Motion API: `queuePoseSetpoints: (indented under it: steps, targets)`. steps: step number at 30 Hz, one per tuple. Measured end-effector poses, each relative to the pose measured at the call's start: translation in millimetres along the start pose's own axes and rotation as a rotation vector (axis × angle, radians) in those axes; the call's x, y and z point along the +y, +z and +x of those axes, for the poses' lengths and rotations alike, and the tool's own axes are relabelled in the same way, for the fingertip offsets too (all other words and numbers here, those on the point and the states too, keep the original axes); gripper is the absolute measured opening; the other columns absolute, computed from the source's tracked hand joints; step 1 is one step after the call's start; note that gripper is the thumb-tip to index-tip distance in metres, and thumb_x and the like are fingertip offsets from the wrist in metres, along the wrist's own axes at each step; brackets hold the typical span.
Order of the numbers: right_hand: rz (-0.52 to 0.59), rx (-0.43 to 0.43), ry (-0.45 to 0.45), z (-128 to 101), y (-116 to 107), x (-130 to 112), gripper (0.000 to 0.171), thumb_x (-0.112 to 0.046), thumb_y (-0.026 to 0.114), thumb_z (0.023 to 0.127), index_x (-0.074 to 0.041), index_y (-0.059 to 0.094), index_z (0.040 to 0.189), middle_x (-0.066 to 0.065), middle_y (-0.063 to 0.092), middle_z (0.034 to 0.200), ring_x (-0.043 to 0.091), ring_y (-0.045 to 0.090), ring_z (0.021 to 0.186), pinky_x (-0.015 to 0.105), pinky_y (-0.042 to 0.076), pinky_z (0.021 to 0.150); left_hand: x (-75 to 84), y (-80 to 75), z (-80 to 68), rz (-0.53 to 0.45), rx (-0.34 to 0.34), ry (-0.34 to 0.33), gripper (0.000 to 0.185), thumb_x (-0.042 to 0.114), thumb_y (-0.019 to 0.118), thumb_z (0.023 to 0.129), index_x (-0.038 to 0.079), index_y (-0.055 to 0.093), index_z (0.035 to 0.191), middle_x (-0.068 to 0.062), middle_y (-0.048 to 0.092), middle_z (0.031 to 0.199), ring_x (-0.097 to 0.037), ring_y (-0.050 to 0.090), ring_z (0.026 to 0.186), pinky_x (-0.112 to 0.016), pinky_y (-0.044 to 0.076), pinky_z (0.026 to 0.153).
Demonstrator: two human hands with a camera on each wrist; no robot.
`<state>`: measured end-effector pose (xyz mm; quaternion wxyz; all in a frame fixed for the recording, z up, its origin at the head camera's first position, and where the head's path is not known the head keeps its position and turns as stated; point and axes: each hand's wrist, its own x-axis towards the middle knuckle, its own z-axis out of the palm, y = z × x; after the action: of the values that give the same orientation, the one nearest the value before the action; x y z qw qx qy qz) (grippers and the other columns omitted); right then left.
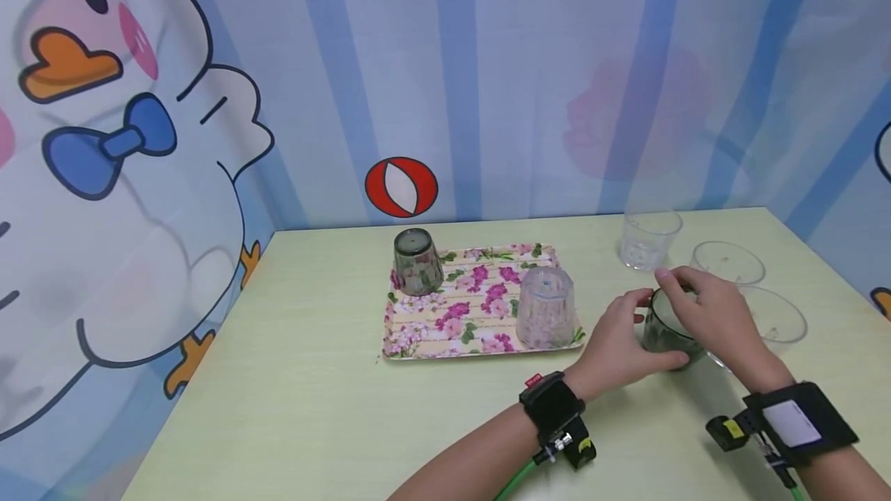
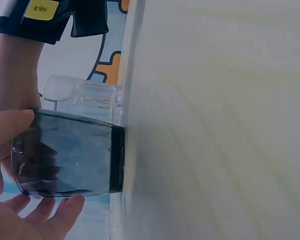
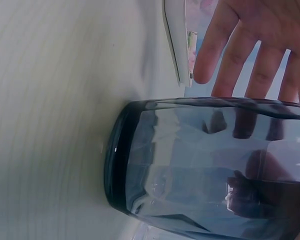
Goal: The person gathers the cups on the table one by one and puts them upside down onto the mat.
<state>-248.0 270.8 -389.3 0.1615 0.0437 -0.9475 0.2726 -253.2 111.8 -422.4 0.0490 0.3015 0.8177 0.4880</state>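
Note:
A dark smoky glass stands upright on the pale green table, right of the tray. My left hand cups its left side, thumb low along the front and fingers curled over the near rim. The left wrist view shows the dark glass between that thumb and those fingers. My right hand lies over its right side. Its fingers reach fairly straight past the far rim of the dark glass.
A floral tray holds an upturned dark glass and an upturned clear ribbed glass. Three clear glasses stand behind and right of my hands. The tray's edge is close by.

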Motion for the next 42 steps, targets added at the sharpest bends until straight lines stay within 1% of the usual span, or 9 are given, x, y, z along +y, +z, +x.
queuePoseSetpoints:
  steps: [10,14,20,24,28,34,36,39,42]
  targets:
    - [-0.004,0.011,-0.017,0.9,2.2,0.0,0.048,-0.037,0.041,0.102,0.003,0.062,0.118,0.03,0.064,0.113,0.048,0.06,0.098,0.059,0.047,0.074,2.8,3.6,8.2,0.011,0.009,-0.051,0.084,0.033,0.081,0.075,0.014,0.037,0.144,0.002,0.049,0.14,-0.003,0.053,0.118,-0.01,0.046,0.09]
    - [-0.006,0.012,-0.025,0.4,2.4,-1.2,0.047,-0.036,0.042,0.102,0.003,0.062,0.118,0.031,0.064,0.113,0.048,0.06,0.098,0.059,0.047,0.074,3.4,5.3,11.5,0.022,0.005,-0.049,0.082,0.033,0.082,0.074,0.014,0.04,0.141,0.003,0.053,0.135,-0.001,0.053,0.115,-0.011,0.046,0.088]
    - [-0.002,0.019,-0.036,0.6,2.0,-3.0,0.047,-0.036,0.041,0.102,0.003,0.062,0.117,0.03,0.064,0.113,0.048,0.06,0.098,0.06,0.047,0.076,3.5,7.1,14.7,0.005,-0.001,-0.03,0.073,0.03,0.083,0.072,0.015,0.046,0.134,0.004,0.06,0.119,0.003,0.055,0.097,-0.007,0.046,0.077]
    - [0.013,0.026,-0.035,0.1,1.4,-2.7,0.046,-0.035,0.041,0.102,0.002,0.063,0.116,0.03,0.065,0.111,0.047,0.061,0.097,0.059,0.047,0.075,2.7,7.6,14.7,-0.017,-0.003,-0.038,0.074,0.029,0.083,0.072,0.015,0.045,0.134,0.003,0.059,0.121,0.003,0.055,0.097,-0.008,0.046,0.077]
    - [0.064,0.026,-0.001,-2.2,-1.9,-3.1,0.046,-0.036,0.039,0.102,0.0,0.064,0.115,0.027,0.066,0.111,0.044,0.061,0.098,0.055,0.047,0.076,1.0,8.2,14.1,-0.04,-0.008,-0.047,0.074,0.029,0.082,0.073,0.015,0.044,0.135,0.002,0.059,0.123,0.003,0.055,0.099,-0.009,0.046,0.08]
    - [0.15,-0.018,0.079,-2.9,-9.1,-3.3,0.051,-0.036,0.026,0.105,-0.004,0.063,0.117,0.026,0.063,0.119,0.043,0.056,0.11,0.053,0.045,0.084,0.4,6.4,11.8,-0.062,0.005,-0.066,0.075,0.032,0.083,0.072,0.019,0.044,0.134,0.004,0.058,0.126,0.003,0.053,0.1,-0.01,0.045,0.081]
    - [0.162,-0.025,0.099,-3.0,-11.5,-3.0,0.052,-0.035,0.023,0.105,-0.004,0.063,0.118,0.024,0.063,0.12,0.032,0.059,0.107,0.046,0.047,0.083,0.7,4.9,10.8,-0.065,0.01,-0.07,0.076,0.033,0.083,0.072,0.021,0.044,0.136,0.007,0.056,0.128,0.003,0.053,0.105,-0.011,0.046,0.083]
    - [0.201,-0.036,0.12,-2.9,-14.8,-1.4,0.053,-0.035,0.022,0.105,-0.005,0.063,0.119,0.019,0.064,0.118,0.003,0.059,0.096,0.028,0.049,0.078,1.3,2.0,9.8,-0.073,0.009,-0.062,0.078,0.035,0.082,0.073,0.023,0.042,0.138,0.008,0.054,0.132,0.001,0.053,0.112,-0.012,0.046,0.086]
    - [0.26,-0.051,0.13,-3.0,-17.2,1.4,0.053,-0.035,0.021,0.105,-0.006,0.062,0.122,-0.004,0.067,0.108,-0.02,0.049,0.086,0.013,0.046,0.073,2.2,-1.3,8.5,-0.087,0.005,-0.046,0.078,0.036,0.082,0.073,0.024,0.041,0.139,0.009,0.053,0.134,0.001,0.053,0.114,-0.012,0.047,0.087]
